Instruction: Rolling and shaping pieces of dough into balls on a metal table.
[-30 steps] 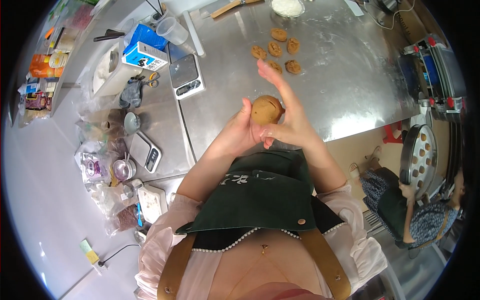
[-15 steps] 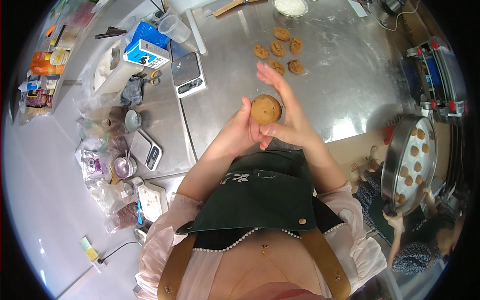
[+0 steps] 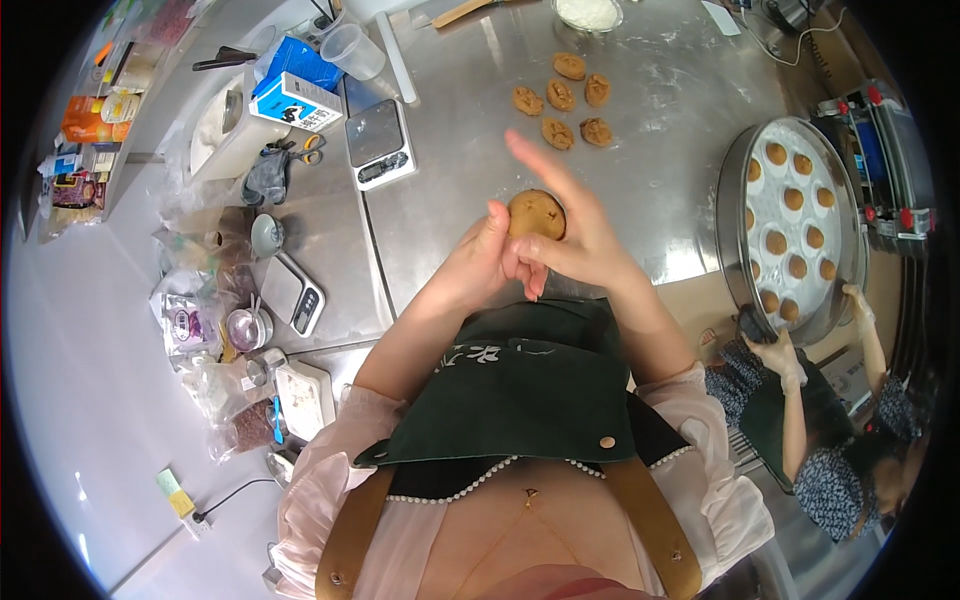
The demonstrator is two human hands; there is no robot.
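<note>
Above the steel table, her left hand and right hand cupped a brown dough ball, fingers curled round it, right forefinger extended.

I see a stainless steel worktable, flour-dusted and brightly lit; a second steel counter adjoins; pale grey floor at left.

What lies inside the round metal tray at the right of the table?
The round metal tray holds about a dozen brown dough balls on a white lining. A co-worker's hand grips its lower rim, hiding a small part.
</note>
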